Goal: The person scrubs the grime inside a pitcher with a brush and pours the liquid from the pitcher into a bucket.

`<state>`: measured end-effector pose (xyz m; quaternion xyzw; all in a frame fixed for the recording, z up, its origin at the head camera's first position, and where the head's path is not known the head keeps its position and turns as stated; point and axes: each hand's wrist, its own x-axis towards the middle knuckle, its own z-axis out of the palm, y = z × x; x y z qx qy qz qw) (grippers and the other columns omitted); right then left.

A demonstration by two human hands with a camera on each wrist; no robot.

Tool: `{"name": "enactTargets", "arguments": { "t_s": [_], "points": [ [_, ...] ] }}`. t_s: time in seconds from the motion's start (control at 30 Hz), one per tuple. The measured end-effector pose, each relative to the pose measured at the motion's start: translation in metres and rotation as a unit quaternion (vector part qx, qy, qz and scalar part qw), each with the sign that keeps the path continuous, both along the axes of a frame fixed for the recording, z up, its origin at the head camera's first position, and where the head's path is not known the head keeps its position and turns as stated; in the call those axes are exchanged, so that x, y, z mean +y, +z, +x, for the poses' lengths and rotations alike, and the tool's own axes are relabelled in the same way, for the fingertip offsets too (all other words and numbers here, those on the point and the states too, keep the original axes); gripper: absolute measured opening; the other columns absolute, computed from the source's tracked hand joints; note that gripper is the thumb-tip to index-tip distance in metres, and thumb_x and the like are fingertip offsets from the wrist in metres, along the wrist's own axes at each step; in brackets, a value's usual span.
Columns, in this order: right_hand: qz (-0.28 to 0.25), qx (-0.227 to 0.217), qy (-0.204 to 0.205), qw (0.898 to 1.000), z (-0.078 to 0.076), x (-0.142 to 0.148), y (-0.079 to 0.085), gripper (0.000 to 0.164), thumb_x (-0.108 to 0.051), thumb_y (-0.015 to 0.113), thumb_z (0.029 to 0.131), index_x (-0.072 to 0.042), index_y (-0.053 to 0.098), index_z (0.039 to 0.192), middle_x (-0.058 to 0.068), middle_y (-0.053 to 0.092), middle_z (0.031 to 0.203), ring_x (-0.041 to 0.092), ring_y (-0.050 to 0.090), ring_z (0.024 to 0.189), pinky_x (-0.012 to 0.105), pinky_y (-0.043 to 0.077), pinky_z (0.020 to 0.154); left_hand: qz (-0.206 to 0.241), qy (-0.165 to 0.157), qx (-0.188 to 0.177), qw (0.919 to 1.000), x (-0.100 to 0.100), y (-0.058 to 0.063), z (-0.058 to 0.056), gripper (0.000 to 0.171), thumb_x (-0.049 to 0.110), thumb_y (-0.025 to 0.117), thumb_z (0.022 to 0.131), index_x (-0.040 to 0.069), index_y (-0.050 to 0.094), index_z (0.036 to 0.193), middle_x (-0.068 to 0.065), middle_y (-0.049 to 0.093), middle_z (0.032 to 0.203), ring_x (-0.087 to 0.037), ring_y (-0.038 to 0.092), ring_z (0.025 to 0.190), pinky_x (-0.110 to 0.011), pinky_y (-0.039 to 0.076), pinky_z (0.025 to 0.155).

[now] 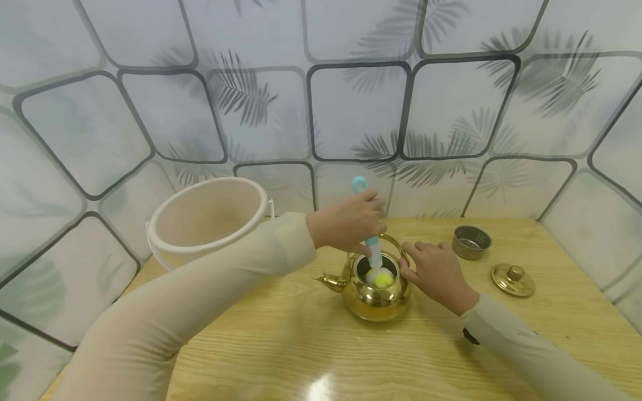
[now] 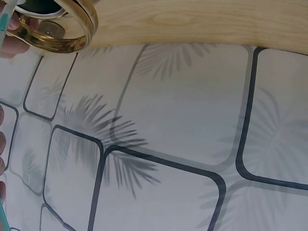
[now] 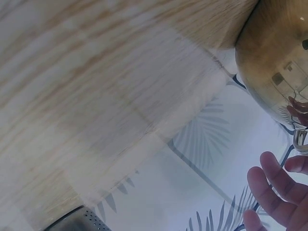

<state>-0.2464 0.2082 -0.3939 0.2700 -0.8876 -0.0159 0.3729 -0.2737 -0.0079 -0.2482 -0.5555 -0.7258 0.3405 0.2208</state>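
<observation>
A shiny gold teapot (image 1: 376,305) stands on the table, its spout pointing left and its lid off. My left hand (image 1: 347,223) grips a cleaning brush (image 1: 373,245) with a light blue handle from above. The brush's white and yellow head (image 1: 383,279) is inside the teapot's mouth, its lower part hidden. My right hand (image 1: 435,272) holds the teapot's arched handle (image 1: 393,243) at its right side, between thumb and fingers. In the right wrist view, the other fingers (image 3: 276,190) spread loosely beside the teapot's body (image 3: 274,62).
At the right lie a perforated metal strainer cup (image 1: 467,250) and, nearer, the gold lid (image 1: 512,282) with its knob up. A big cream bucket (image 1: 210,214) with a wire handle stands left, behind my left forearm. A patterned wall (image 1: 356,111) closes off the table's back.
</observation>
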Motion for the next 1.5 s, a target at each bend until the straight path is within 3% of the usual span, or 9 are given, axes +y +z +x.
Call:
{"name": "enactTargets", "arguments": {
  "t_s": [0.47,0.67,0.93,1.5],
  "points": [
    [-0.001,0.007,0.002,1.000,-0.001,0.000,-0.001,0.026,-0.029,0.035,0.087,-0.009,0.051,0.079,-0.002,0.037,0.051,0.010,0.027,0.042,0.027,0.017,0.047,-0.019,0.007,-0.006,0.9998,-0.004,0.004,-0.002,0.055,0.072,0.051,0.076,0.024,0.067,0.098,0.006,0.067,0.092,-0.014,0.051,0.090,-0.029,0.034,0.085],
    [-0.004,0.009,0.006,1.000,-0.001,0.001,-0.002,0.025,-0.028,0.036,0.086,-0.009,0.051,0.079,-0.002,0.037,0.051,0.010,0.027,0.042,0.027,0.019,0.047,-0.031,0.009,0.009,0.9994,-0.002,0.006,0.001,0.055,0.072,0.051,0.077,0.024,0.067,0.099,0.006,0.068,0.094,-0.014,0.052,0.093,-0.029,0.035,0.088],
    [-0.006,0.007,0.009,1.000,-0.001,0.000,-0.002,0.022,-0.027,0.040,0.084,-0.009,0.053,0.080,-0.002,0.038,0.051,0.010,0.027,0.042,0.027,0.019,0.047,-0.048,0.044,0.044,0.9969,-0.002,0.009,0.002,0.057,0.072,0.049,0.078,0.022,0.068,0.097,0.005,0.069,0.101,-0.014,0.054,0.101,-0.029,0.036,0.093],
    [-0.011,0.003,0.011,1.000,-0.001,0.000,0.000,0.021,-0.026,0.041,0.084,-0.009,0.052,0.081,-0.003,0.038,0.051,0.009,0.028,0.042,0.028,0.021,0.048,-0.023,0.094,0.080,0.9921,-0.002,-0.002,0.003,0.054,0.072,0.046,0.080,0.024,0.066,0.092,0.006,0.069,0.091,-0.012,0.051,0.091,-0.028,0.035,0.086]
  ]
}}
